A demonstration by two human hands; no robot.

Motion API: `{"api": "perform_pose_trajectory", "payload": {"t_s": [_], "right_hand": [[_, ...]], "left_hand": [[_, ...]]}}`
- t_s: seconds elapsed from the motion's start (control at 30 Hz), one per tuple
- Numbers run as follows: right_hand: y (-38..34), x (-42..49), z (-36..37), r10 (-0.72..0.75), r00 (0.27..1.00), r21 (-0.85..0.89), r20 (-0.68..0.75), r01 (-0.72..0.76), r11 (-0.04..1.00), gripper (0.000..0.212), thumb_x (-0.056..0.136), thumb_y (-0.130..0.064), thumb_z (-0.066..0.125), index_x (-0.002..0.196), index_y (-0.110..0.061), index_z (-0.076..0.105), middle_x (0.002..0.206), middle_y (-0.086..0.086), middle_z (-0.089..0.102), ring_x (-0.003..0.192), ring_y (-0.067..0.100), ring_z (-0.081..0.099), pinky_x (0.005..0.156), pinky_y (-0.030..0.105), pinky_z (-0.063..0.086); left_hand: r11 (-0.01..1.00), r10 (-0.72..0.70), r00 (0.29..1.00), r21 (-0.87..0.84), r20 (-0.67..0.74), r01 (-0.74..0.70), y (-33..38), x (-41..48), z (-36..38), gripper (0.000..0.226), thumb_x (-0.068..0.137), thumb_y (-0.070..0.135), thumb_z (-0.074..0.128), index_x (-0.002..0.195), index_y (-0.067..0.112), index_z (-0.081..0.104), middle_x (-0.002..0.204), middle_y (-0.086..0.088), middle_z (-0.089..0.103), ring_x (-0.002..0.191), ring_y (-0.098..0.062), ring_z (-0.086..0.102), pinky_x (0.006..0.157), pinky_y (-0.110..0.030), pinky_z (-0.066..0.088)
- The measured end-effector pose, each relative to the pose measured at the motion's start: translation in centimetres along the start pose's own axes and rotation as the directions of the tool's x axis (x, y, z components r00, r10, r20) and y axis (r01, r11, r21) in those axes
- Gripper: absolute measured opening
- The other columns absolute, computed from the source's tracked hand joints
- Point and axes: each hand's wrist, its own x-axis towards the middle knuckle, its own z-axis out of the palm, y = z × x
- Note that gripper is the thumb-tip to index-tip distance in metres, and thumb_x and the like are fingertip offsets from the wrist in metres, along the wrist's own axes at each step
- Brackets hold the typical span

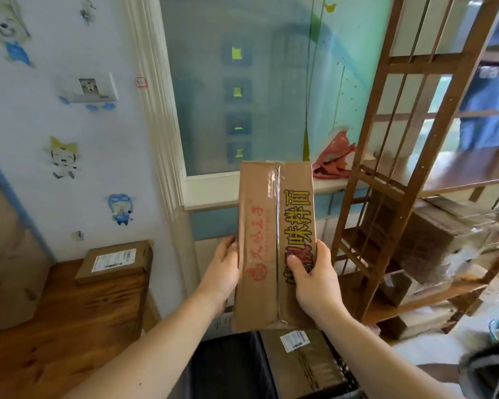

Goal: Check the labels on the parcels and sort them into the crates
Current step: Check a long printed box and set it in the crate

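I hold a long brown cardboard parcel (274, 226) upright in front of me, its taped seam running down the middle, with red and yellow printed characters on the face. My left hand (222, 269) grips its left edge and my right hand (314, 275) grips its right edge, thumb on the front. Below the parcel stands a black crate (231, 367) that holds another brown parcel with a white label (300, 361). A flat labelled parcel (114, 262) lies on the wooden table at the left.
A wooden table (64, 326) fills the lower left, with a large cardboard box (6, 260) on it. A brown wooden shelf rack (415, 174) stands to the right, with wrapped boxes (432, 243) on its lower shelves. Straight ahead are a wall and a window.
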Motion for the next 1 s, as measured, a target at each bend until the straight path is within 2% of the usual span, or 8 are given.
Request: {"api": "perform_pose_trajectory", "payload": {"t_s": [0.17,0.27,0.33,0.4,0.53,0.63,0.87,1.0], "right_hand": [[1.7,0.5,-1.6,0.04,0.999,0.027,0.01,-0.04,0.999,0.037,0.098,-0.031,0.056,0.132,-0.026,0.042,0.1,-0.021,0.056,0.096,0.009,0.057,0.086,0.032,0.048],[1.9,0.3,-1.4,0.056,0.998,0.05,0.005,-0.056,0.997,0.042,0.099,-0.029,0.055,0.137,-0.027,0.039,0.106,-0.017,0.058,0.1,0.011,0.058,0.092,0.039,0.051],[1.6,0.3,-1.0,0.04,0.999,0.042,0.015,-0.041,0.998,0.044,0.099,-0.028,0.054,0.139,-0.028,0.036,0.112,-0.014,0.056,0.106,0.011,0.057,0.097,0.04,0.051],[1.2,0.4,-0.6,0.018,1.0,0.016,0.024,-0.018,1.0,0.045,0.1,-0.027,0.054,0.141,-0.027,0.035,0.113,-0.014,0.054,0.109,0.01,0.055,0.099,0.04,0.05],[0.6,0.4,0.8,0.047,0.999,0.04,0.009,-0.047,0.998,0.045,0.1,-0.028,0.053,0.142,-0.027,0.034,0.115,-0.013,0.054,0.113,0.012,0.055,0.102,0.042,0.048],[-0.2,0.6,2.1,0.012,1.0,-0.005,0.005,-0.012,1.0,0.046,0.1,-0.03,0.052,0.143,-0.029,0.034,0.122,-0.012,0.057,0.117,0.015,0.056,0.102,0.043,0.048],[-1.1,-0.4,5.7,-0.164,0.972,-0.293,0.17,0.209,0.933,0.054,0.1,-0.04,0.048,0.15,-0.033,0.028,0.144,-0.01,0.047,0.128,0.015,0.049,0.104,0.044,0.047],[-1.5,-0.6,6.6,-0.226,0.953,-0.324,0.204,0.283,0.903,0.053,0.101,-0.037,0.048,0.15,-0.03,0.028,0.145,-0.01,0.045,0.128,0.015,0.048,0.104,0.043,0.047]], "left_hand": [[0.966,-0.258,0.965,0.003,0.051,0.258,-0.1,-0.6,2.3,0.067,0.095,0.069,0.024,0.136,0.021,0.049,0.11,-0.001,0.069,0.079,-0.005,0.067,0.05,-0.02,0.048],[0.946,-0.324,0.93,0.026,0.174,0.324,-0.5,-1.3,2.0,0.101,0.062,0.095,0.041,0.14,0.032,0.047,0.122,0.003,0.067,0.106,-0.012,0.065,0.089,-0.031,0.056],[0.921,-0.377,0.9,-0.014,0.216,0.389,-1.8,-1.3,1.5,0.114,0.042,0.095,0.06,0.139,0.036,0.046,0.119,0.002,0.071,0.111,-0.02,0.066,0.099,-0.047,0.051],[0.909,-0.387,0.898,-0.076,0.211,0.409,-2.5,-1.2,1.0,0.094,0.054,0.074,0.075,0.136,0.036,0.046,0.112,-0.001,0.073,0.104,-0.024,0.069,0.094,-0.05,0.053],[0.959,-0.265,0.954,-0.064,0.138,0.275,-2.8,-0.6,0.1,0.056,0.087,0.032,0.072,0.136,0.03,0.047,0.102,0.001,0.072,0.09,-0.018,0.07,0.07,-0.03,0.056],[0.965,-0.195,0.975,-0.159,0.108,0.211,-3.1,0.0,-1.1,0.067,0.077,0.039,0.079,0.136,0.025,0.049,0.104,-0.001,0.073,0.091,-0.019,0.072,0.066,-0.028,0.056],[0.852,-0.214,0.966,-0.457,0.146,0.257,-4.4,1.0,-4.7,0.039,0.093,0.04,0.057,0.127,0.023,0.054,0.113,-0.009,0.073,0.103,-0.025,0.07,0.077,-0.039,0.057],[0.881,-0.167,0.982,-0.434,0.089,0.189,-5.1,1.6,-6.2,0.058,0.081,0.044,0.062,0.133,0.02,0.052,0.117,-0.009,0.071,0.109,-0.027,0.068,0.094,-0.047,0.053]]}}
